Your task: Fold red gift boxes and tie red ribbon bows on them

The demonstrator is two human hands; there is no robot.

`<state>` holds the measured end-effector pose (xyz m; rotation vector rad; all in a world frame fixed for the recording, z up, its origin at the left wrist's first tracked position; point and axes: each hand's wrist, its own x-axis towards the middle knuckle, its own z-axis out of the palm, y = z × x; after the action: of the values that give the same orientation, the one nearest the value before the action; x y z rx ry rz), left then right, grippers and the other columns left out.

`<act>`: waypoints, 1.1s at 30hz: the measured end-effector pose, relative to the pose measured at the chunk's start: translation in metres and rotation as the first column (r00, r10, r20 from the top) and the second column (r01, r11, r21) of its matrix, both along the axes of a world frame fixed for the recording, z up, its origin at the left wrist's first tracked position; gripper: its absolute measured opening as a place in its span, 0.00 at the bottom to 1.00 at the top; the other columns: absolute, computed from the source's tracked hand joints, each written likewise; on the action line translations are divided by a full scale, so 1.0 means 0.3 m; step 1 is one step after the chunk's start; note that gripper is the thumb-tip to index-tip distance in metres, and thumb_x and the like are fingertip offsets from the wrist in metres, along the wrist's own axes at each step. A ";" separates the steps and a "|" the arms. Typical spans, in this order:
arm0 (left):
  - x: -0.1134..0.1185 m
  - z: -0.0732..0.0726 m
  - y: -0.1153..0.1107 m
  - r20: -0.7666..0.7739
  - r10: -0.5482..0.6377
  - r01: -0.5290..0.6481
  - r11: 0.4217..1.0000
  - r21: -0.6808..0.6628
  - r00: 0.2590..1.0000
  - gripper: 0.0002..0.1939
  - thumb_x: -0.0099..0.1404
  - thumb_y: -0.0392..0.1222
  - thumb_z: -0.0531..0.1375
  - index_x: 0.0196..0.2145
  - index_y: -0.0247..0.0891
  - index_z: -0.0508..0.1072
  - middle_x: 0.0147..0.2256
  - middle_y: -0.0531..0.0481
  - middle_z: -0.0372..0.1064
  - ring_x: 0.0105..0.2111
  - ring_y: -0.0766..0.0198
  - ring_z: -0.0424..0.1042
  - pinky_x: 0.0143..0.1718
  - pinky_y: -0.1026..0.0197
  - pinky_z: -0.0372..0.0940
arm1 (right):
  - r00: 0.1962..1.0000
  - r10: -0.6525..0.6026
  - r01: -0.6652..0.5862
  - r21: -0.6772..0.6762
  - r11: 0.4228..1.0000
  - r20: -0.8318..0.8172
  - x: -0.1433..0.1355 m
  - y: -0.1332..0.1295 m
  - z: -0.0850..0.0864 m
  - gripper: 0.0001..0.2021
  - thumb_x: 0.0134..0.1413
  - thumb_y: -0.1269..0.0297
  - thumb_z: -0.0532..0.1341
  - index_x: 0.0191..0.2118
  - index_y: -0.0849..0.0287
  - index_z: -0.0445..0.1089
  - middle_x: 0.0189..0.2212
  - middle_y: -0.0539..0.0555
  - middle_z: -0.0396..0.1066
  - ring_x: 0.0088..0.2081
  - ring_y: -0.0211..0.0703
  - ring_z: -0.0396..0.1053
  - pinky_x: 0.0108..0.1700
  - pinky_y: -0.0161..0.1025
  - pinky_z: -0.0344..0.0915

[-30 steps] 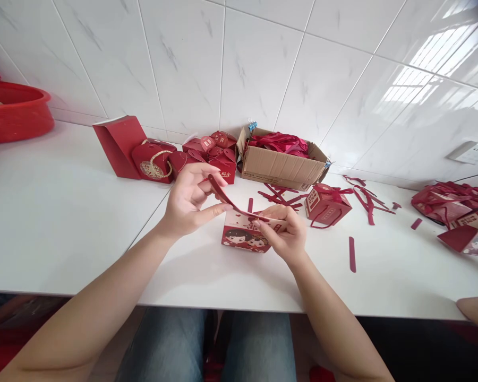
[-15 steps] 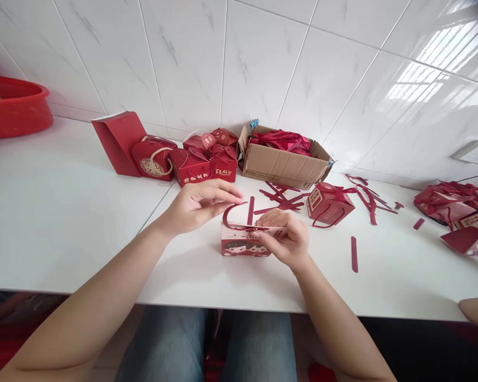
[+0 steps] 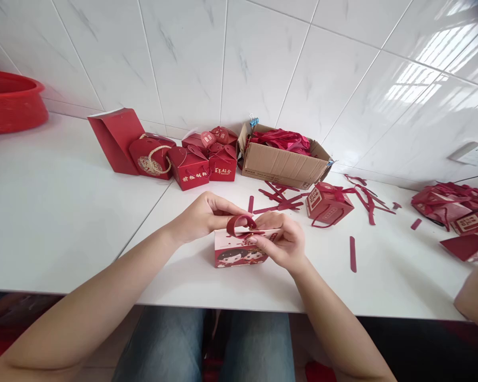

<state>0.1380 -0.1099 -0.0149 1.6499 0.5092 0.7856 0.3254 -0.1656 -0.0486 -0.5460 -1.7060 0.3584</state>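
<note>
A small red and pale pink gift box point(image 3: 239, 257), printed with cartoon faces, stands upright at the front middle of the table. Above its top edge a dark red strap point(image 3: 234, 225) is bent into a loop. My left hand point(image 3: 207, 216) pinches the strap's free end from behind, its fingertips partly hidden by the loop. With thumb and fingers closed, my right hand point(image 3: 282, 239) grips the box's top edge at the right, where the strap's other end lies. A small gold-coloured spot shows there, too small to make out.
Loose dark red straps point(image 3: 281, 200) lie behind the box, with another strap point(image 3: 352, 254) to the right. A cardboard box point(image 3: 279, 171) of red ribbon and several red gift boxes point(image 3: 189, 168) line the wall. Another person's arm point(image 3: 476, 292) shows at far right.
My left hand has brought the strap's free end right and down toward my right hand, curling the strap into a tighter loop. The gift box has shifted slightly toward me.
</note>
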 end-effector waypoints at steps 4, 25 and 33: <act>-0.010 0.008 -0.004 -0.025 -0.032 0.031 0.999 -0.019 0.999 0.08 0.55 0.41 0.68 0.33 0.37 0.82 0.32 0.44 0.79 0.32 0.61 0.77 0.33 0.64 0.71 | 1.000 0.021 -0.021 0.024 0.999 -0.006 -0.001 0.000 -0.001 0.10 0.48 0.69 0.68 0.33 0.55 0.66 0.25 0.50 0.72 0.29 0.40 0.72 0.31 0.39 0.72; -0.023 -0.002 -0.004 -0.013 -0.138 0.133 0.915 0.382 0.990 0.11 0.58 0.38 0.62 0.40 0.34 0.75 0.40 0.41 0.74 0.42 0.56 0.73 0.42 0.56 0.70 | 0.975 -0.217 0.177 0.405 0.897 0.055 0.008 0.016 -0.013 0.12 0.50 0.75 0.65 0.38 0.54 0.67 0.29 0.52 0.73 0.32 0.44 0.75 0.33 0.44 0.76; 0.016 -0.068 0.005 0.139 0.013 -0.088 0.830 0.551 0.990 0.02 0.60 0.31 0.63 0.31 0.35 0.75 0.33 0.44 0.75 0.35 0.62 0.76 0.37 0.61 0.72 | 0.957 -0.261 0.224 0.242 0.944 0.130 0.012 0.020 -0.023 0.14 0.51 0.74 0.66 0.44 0.55 0.69 0.32 0.54 0.74 0.33 0.42 0.74 0.33 0.40 0.75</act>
<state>0.1427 -0.1084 -0.0354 2.1076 0.2364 1.1510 0.3290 -0.1597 -0.0555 -0.6227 -1.7801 -0.0586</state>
